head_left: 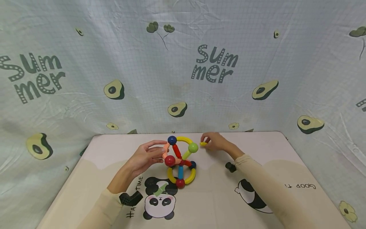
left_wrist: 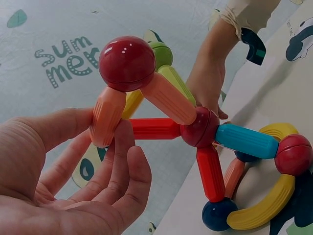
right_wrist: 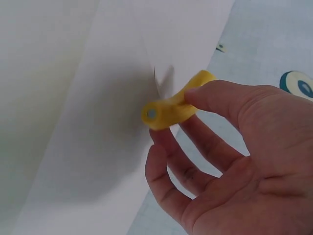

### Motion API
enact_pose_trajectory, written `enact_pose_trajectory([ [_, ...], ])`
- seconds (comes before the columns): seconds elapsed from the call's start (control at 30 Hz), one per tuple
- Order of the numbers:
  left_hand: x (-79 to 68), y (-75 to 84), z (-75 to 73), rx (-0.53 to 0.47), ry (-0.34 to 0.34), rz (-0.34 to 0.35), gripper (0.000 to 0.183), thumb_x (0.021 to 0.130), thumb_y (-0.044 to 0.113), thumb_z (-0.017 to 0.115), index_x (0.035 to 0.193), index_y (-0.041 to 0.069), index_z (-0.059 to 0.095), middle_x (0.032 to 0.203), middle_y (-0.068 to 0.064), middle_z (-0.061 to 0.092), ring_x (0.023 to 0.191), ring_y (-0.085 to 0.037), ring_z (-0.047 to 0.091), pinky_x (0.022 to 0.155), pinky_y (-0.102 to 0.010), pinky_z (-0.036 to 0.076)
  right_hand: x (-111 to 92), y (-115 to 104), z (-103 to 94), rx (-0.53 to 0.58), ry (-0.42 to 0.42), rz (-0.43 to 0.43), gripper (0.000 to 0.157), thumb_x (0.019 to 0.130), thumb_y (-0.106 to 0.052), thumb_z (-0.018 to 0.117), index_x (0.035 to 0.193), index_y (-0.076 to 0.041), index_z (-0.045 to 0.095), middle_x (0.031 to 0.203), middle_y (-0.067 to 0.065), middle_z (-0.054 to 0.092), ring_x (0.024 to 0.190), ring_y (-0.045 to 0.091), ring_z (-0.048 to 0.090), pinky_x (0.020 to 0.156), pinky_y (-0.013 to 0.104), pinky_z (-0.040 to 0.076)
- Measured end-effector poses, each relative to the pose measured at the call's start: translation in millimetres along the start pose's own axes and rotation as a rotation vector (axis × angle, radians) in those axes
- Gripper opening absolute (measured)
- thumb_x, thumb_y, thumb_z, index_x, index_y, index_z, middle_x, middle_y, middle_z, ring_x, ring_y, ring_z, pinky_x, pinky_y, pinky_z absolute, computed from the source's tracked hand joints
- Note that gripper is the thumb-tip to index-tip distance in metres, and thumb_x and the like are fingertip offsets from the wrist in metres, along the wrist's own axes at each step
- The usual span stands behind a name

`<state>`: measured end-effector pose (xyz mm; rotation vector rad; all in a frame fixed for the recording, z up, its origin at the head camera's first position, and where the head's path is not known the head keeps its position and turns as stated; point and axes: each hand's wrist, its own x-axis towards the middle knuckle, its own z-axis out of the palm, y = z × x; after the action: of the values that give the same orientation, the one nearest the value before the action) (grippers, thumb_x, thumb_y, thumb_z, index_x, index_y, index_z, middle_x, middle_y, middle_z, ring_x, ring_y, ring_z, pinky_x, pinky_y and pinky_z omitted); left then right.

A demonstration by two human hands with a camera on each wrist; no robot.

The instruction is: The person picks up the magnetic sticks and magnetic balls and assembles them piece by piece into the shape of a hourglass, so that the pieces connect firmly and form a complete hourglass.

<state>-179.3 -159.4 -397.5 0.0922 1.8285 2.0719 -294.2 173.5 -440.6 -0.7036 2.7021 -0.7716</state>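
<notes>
A model of magnetic rods and balls stands on the table, with a ring of yellow rods [head_left: 170, 176] at its base and a blue rod [head_left: 180, 172] rising from it. Up top are a large red ball [left_wrist: 127, 63], a navy ball [head_left: 172, 140] and a lime green ball [head_left: 193, 147]. My left hand [head_left: 145, 157] pinches a curved peach rod [left_wrist: 105, 115] below that red ball, between thumb and fingers. Right of the model, apart from it, my right hand [head_left: 215, 142] pinches a curved yellow magnetic rod [right_wrist: 168, 112], whose round metallic end shows.
The pale table [head_left: 211, 203] carries printed pandas and lettering. Behind it hangs a cloth [head_left: 143, 79] printed with avocados. Each sleeve has a black wrist device [head_left: 131, 198] near the cuff.
</notes>
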Motion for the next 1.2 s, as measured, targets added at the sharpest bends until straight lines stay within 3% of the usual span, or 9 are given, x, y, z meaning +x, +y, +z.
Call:
enact_pose_trajectory([
  [0.33, -1.7, -0.5, -2.5, 0.020, -0.002, -0.003, 0.051, 0.100, 0.017, 0.069, 0.145, 0.002, 0.051, 0.120, -0.011, 0.071, 0.098, -0.022, 0.069, 0.093, -0.037, 0.056, -27.5, -0.9, -11.2, 0.071, 0.051, -0.084, 0.020, 0.092, -0.002, 0.073, 0.110, -0.010, 0.070, 0.112, 0.012, 0.073, 0.098, 0.026, 0.071, 0.075, 0.037, 0.058],
  [0.5, -1.4, -0.9, -2.5, 0.021, -0.005, -0.006, 0.052, 0.100, 0.018, 0.070, 0.145, 0.002, 0.050, 0.123, -0.014, 0.069, 0.098, -0.022, 0.069, 0.093, -0.037, 0.056, -42.1, -1.4, -12.3, 0.215, 0.057, -0.078, 0.023, 0.093, -0.004, 0.074, 0.115, -0.011, 0.069, 0.110, 0.012, 0.073, 0.090, 0.024, 0.071, 0.066, 0.042, 0.060],
  [0.77, -2.8, -1.2, -2.6, 0.023, -0.015, 0.003, 0.052, 0.100, 0.017, 0.069, 0.145, 0.002, 0.051, 0.121, -0.012, 0.070, 0.099, -0.022, 0.069, 0.093, -0.037, 0.056, -62.1, -6.3, -12.4, 0.444, 0.042, -0.081, 0.026, 0.095, -0.009, 0.074, 0.120, -0.015, 0.068, 0.118, 0.019, 0.070, 0.091, 0.026, 0.070, 0.067, 0.042, 0.061],
  [1.2, -3.3, -2.2, -4.5, 0.029, -0.028, 0.009, 0.052, 0.100, 0.018, 0.069, 0.145, 0.002, 0.050, 0.125, -0.020, 0.068, 0.095, -0.022, 0.069, 0.094, -0.039, 0.056, -93.3, -28.1, -3.5, 0.636, 0.042, -0.067, 0.024, 0.098, -0.018, 0.072, 0.121, -0.012, 0.069, 0.123, 0.016, 0.066, 0.089, 0.028, 0.070, 0.069, 0.041, 0.061],
])
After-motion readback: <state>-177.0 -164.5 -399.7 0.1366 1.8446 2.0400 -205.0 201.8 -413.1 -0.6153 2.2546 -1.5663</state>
